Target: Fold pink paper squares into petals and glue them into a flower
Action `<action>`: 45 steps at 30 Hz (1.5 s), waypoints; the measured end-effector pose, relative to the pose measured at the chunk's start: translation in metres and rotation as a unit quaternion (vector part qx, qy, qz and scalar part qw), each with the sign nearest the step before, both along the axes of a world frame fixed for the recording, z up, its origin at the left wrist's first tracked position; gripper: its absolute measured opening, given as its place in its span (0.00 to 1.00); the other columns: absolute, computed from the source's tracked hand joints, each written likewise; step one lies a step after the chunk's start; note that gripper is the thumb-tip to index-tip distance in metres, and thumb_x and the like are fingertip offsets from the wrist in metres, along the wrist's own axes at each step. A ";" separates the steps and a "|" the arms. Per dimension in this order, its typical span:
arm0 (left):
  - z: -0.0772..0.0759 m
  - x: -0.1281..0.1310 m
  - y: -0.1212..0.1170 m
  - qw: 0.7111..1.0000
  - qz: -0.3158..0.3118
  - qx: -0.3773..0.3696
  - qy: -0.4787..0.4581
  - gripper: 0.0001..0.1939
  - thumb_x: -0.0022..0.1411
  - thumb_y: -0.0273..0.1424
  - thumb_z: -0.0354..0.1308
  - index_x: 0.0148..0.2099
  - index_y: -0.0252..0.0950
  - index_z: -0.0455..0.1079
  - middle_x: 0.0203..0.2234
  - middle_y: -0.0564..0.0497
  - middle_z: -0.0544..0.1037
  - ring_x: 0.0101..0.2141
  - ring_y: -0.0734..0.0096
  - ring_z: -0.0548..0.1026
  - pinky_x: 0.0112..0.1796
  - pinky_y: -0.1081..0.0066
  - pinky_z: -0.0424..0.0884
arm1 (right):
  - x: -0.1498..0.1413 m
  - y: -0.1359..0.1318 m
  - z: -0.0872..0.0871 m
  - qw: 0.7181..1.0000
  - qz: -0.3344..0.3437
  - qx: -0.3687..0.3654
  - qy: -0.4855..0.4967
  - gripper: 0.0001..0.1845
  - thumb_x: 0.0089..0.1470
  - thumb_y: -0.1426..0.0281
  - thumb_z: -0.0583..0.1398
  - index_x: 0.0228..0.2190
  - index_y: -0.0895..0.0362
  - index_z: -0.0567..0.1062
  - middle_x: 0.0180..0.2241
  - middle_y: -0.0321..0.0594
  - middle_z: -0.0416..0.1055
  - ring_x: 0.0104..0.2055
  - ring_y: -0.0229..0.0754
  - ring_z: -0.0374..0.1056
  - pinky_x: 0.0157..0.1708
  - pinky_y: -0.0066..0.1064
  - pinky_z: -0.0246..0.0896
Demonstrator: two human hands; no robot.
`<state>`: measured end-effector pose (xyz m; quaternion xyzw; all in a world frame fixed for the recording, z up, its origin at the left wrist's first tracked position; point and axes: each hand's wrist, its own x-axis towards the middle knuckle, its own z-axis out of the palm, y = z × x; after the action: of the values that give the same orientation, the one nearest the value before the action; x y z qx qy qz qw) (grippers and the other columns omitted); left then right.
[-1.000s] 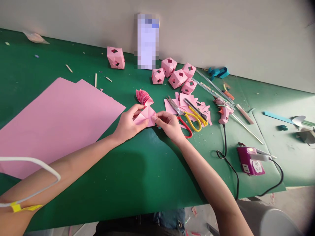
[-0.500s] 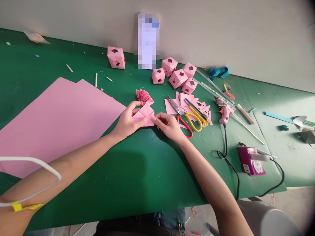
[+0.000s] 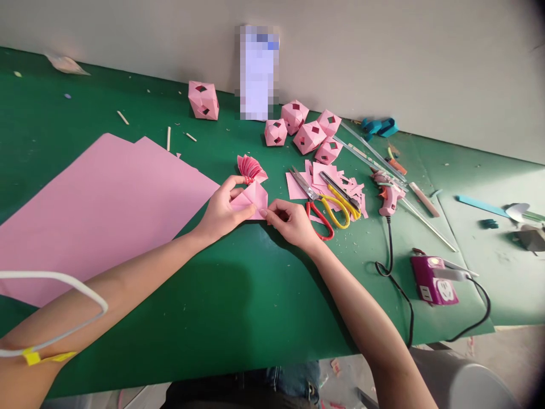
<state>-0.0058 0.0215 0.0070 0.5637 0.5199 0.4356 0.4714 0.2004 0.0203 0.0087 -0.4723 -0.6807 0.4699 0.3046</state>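
A small piece of folded pink paper [image 3: 257, 195] with creases across it is held between my two hands, just above the green table. My left hand [image 3: 222, 209] is closed on its left side, thumb over the front. The fingers of my right hand [image 3: 292, 221] pinch its lower right edge. Right behind the paper is a fan-like stack of folded pink pieces [image 3: 250, 168], close to my left fingertips; whether they touch it I cannot tell. Scissors [image 3: 317, 196] with yellow and red handles lie on pink scraps [image 3: 298, 187] beyond my right hand.
Large pink sheets [image 3: 110, 210] lie at the left. Several pink faceted paper shapes [image 3: 309, 137] and a phone [image 3: 255, 74] stand along the wall. Rightward are a glue gun [image 3: 388, 199], clear sticks [image 3: 430, 224] and a purple power socket [image 3: 434, 281] with a black cord. A white frame [image 3: 63, 278] crosses my left forearm.
My right hand has shifted slightly down along the paper's right edge, and the upper part of the paper looks tilted or folded a little. My left hand keeps its hold.
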 end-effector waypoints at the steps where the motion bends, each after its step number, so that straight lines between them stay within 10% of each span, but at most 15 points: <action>1: 0.000 0.000 0.000 1.000 0.001 -0.002 -0.002 0.27 0.52 0.34 0.69 0.55 0.40 0.69 0.35 0.51 0.85 0.34 0.61 0.83 0.36 0.63 0.78 | 0.000 0.000 0.000 1.000 -0.003 0.002 0.000 0.32 0.59 0.38 0.64 0.25 0.54 0.73 0.23 0.34 0.71 0.25 0.37 0.58 0.29 0.32 0.53; 18: -0.009 0.003 0.006 0.987 -0.005 -0.049 -0.155 0.44 0.50 0.41 0.78 0.63 0.43 0.59 0.36 0.51 0.84 0.34 0.57 0.86 0.34 0.62 0.83 | -0.006 -0.005 -0.011 0.996 -0.075 0.019 0.054 0.34 0.63 0.36 0.59 0.31 0.54 0.78 0.26 0.39 0.78 0.28 0.42 0.70 0.32 0.33 0.62; 45: -0.007 0.005 0.005 0.983 0.013 -0.086 -0.162 0.36 0.49 0.38 0.79 0.56 0.38 0.66 0.37 0.48 0.86 0.35 0.64 0.84 0.36 0.68 0.80 | -0.015 -0.003 -0.009 0.995 -0.098 0.016 0.023 0.35 0.59 0.34 0.60 0.29 0.55 0.77 0.26 0.38 0.78 0.27 0.40 0.67 0.29 0.32 0.57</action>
<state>-0.0010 0.0265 0.0004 0.4363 0.4790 0.4812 0.5905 0.1849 0.0174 -0.0003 -0.5210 -0.6315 0.4375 0.3720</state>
